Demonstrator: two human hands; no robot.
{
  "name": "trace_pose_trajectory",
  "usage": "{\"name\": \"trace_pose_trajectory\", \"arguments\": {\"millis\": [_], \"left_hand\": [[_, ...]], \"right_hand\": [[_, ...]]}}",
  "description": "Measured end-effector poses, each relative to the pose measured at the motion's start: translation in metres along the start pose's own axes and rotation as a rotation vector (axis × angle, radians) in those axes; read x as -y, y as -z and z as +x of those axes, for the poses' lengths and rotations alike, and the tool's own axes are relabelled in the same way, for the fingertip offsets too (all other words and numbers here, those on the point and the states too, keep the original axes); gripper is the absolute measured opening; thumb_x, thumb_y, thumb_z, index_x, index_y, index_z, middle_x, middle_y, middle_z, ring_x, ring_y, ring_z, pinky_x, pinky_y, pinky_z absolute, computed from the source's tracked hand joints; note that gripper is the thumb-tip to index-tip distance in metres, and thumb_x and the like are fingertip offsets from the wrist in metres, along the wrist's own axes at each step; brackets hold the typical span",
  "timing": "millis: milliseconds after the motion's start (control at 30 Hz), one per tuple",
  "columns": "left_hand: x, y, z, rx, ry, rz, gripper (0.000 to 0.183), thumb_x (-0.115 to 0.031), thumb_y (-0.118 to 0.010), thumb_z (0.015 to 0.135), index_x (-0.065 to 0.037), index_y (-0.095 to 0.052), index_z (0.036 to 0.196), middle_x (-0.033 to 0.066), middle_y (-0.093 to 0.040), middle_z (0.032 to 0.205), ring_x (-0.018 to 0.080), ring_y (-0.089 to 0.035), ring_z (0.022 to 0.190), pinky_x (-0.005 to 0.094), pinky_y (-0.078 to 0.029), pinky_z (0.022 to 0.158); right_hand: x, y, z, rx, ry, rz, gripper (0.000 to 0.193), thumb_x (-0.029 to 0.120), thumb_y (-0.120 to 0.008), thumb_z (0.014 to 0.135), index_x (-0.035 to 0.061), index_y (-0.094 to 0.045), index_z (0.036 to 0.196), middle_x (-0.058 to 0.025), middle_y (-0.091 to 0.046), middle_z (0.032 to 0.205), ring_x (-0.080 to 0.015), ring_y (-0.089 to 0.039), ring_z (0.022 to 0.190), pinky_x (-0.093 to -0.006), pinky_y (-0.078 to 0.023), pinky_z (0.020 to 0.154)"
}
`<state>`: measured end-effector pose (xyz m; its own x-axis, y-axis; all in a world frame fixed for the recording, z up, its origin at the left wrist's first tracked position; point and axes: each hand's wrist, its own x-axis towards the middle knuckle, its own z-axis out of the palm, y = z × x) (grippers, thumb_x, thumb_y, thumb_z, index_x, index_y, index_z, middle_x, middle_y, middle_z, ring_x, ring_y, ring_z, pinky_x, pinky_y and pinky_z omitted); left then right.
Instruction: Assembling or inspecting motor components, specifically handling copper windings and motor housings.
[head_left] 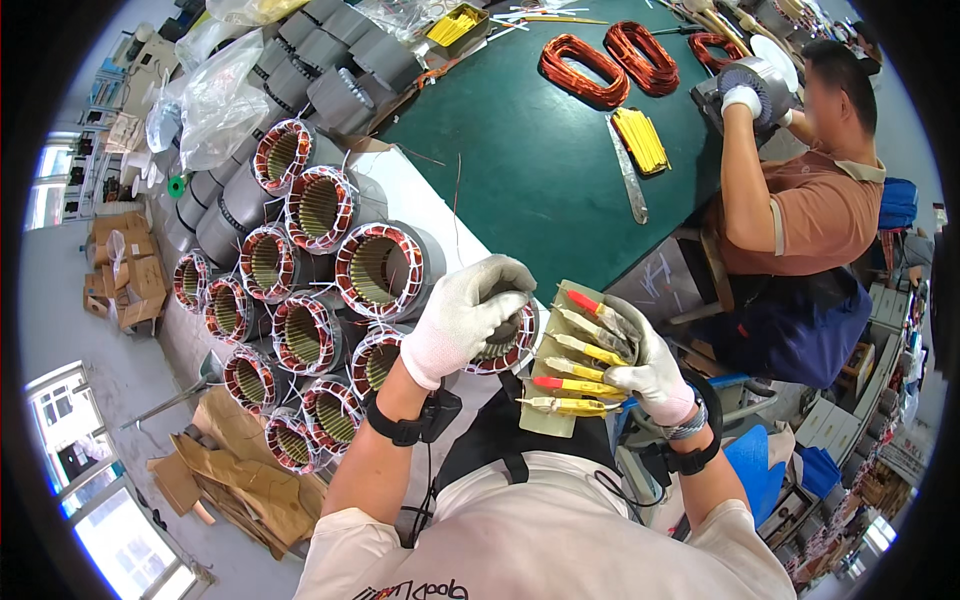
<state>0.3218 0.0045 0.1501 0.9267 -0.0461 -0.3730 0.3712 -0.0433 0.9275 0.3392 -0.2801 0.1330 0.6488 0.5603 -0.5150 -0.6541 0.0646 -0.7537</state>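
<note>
My left hand (470, 315), in a white glove, has its fingers curled in toward the thumb. Whatever lies between its fingertips is too small to make out. Just beyond and below those fingers is a wound motor stator (508, 345), partly covered by the hand. My right hand (650, 365), also gloved, grips a flat beige board (548, 420) from its right side. Several leads in yellow and red sleeves (580, 370) lie across that board under the right fingers and thumb.
Many wound stators (380, 270) are stacked on the left. A green table (480, 150) ahead carries copper coils (585, 70), a bundle of yellow strips (640, 140) and a flat blade-like strip (628, 185). At right, a co-worker (800, 200) handles a stator core (755, 90).
</note>
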Motion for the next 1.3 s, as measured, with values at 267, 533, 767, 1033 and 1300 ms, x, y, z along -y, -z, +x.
{"name": "trace_pose_trajectory", "arguments": {"millis": [267, 533, 767, 1033, 1300], "left_hand": [[-0.001, 0.000, 0.002, 0.046, 0.020, -0.023, 0.017, -0.007, -0.062, 0.091, 0.001, -0.066, 0.106, 0.0055, -0.067, 0.087, 0.0090, -0.061, 0.078, 0.0268, -0.052, 0.072], [-0.005, -0.022, -0.024, -0.309, -0.081, 0.095, 0.043, -0.005, -0.069, 0.086, -0.004, -0.057, 0.127, 0.0107, -0.067, 0.095, 0.0196, -0.067, 0.080, 0.0316, -0.055, 0.073], [0.036, -0.020, -0.077, 0.041, -0.118, 0.267, 0.038, -0.012, -0.064, 0.089, -0.001, -0.063, 0.125, 0.0158, -0.065, 0.111, 0.0233, -0.068, 0.097, 0.0346, -0.054, 0.084], [0.034, -0.021, -0.087, 0.101, -0.079, 0.281, 0.055, -0.024, -0.084, 0.078, -0.001, -0.063, 0.124, 0.0165, -0.068, 0.107, 0.0294, -0.070, 0.094, 0.0368, -0.056, 0.085], [0.048, -0.021, -0.094, 0.087, -0.120, 0.309, 0.041, -0.025, -0.082, 0.077, -0.002, -0.071, 0.109, 0.0171, -0.071, 0.095, 0.0335, -0.070, 0.081, 0.0354, -0.056, 0.075]], "right_hand": [[0.000, 0.000, 0.000, 0.001, 0.015, -0.040, 0.104, 0.022, -0.088, 0.072, -0.0028, -0.030, 0.153, -0.0152, -0.046, 0.150, -0.0240, -0.043, 0.140, -0.0365, -0.031, 0.119], [0.002, 0.000, 0.000, 0.012, 0.001, -0.001, 0.109, 0.027, -0.091, 0.070, -0.0041, -0.029, 0.153, -0.0164, -0.045, 0.151, -0.0246, -0.043, 0.141, -0.0369, -0.030, 0.119], [0.002, -0.003, -0.003, 0.015, -0.001, 0.013, 0.108, 0.025, -0.091, 0.070, -0.0038, -0.029, 0.154, -0.0161, -0.045, 0.151, -0.0245, -0.043, 0.141, -0.0371, -0.030, 0.119], [-0.004, -0.008, -0.007, -0.018, 0.006, -0.019, 0.108, 0.022, -0.091, 0.069, -0.0029, -0.029, 0.154, -0.0151, -0.045, 0.150, -0.0249, -0.044, 0.140, -0.0374, -0.031, 0.119], [-0.009, -0.012, -0.011, -0.040, 0.004, -0.002, 0.108, 0.021, -0.091, 0.069, -0.0024, -0.029, 0.154, -0.0151, -0.045, 0.150, -0.0252, -0.043, 0.140, -0.0376, -0.031, 0.119]]}}
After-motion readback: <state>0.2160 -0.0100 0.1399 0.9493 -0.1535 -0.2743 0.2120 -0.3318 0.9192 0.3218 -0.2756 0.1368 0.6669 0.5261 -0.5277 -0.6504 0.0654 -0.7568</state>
